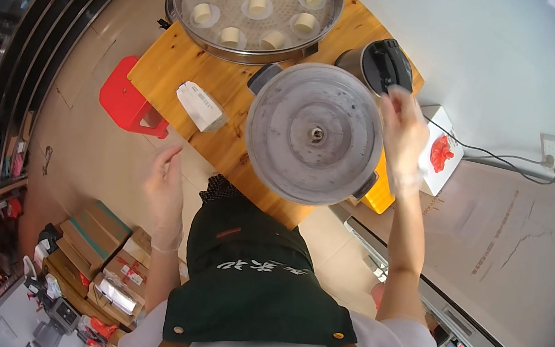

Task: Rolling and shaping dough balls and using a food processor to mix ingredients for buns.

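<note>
My left hand (167,193), in a clear glove, hangs off the table's near left edge. Its fingers are apart and hold nothing. My right hand (404,131), also gloved, is raised by the right rim of a round grey pot lid or pan (310,168) with dark side handles; whether it touches it I cannot tell. Its fingers are smeared and close to the black top of a metal pot or kettle (388,68). A round steamer tray (244,59) stands at the far end, with several pale dough pieces (258,4) on paper rounds. A white packet (200,106) lies near the left edge.
Under everything is a wooden table (165,60). A red plastic stool (120,96) stands at its left. Right of it are a white box (436,165) with red plastic, a yellow object (379,196), and a cord running to a wall socket (550,151). Cartons (92,235) sit lower left.
</note>
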Tool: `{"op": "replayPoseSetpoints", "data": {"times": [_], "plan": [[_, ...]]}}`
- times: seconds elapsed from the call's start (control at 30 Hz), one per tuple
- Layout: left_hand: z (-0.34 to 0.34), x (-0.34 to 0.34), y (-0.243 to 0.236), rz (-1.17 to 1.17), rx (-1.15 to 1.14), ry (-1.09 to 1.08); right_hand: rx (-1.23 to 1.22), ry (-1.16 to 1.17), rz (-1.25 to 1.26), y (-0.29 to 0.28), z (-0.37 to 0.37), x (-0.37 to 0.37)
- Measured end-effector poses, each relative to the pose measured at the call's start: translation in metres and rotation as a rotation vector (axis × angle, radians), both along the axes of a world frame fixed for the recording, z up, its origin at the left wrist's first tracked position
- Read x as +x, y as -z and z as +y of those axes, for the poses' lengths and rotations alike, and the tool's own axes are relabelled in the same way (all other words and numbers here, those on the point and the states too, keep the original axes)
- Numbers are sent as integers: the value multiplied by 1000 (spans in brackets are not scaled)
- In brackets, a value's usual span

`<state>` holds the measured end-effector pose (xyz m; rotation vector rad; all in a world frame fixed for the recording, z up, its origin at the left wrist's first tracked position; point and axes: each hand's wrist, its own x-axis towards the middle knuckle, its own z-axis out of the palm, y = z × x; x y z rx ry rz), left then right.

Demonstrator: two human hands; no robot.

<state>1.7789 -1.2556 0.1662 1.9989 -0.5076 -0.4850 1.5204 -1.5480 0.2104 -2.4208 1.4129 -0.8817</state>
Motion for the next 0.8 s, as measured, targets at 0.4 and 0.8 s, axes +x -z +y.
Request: {"op": "replayPoseSetpoints", "data": {"times": [0.4, 0.8], "plan": [[-183, 22, 12, -212, 133, 683, 555, 199, 207, 11, 56, -109], [-172, 6, -34, -110, -114, 629, 1081, 422, -291, 20, 127, -85]]}}
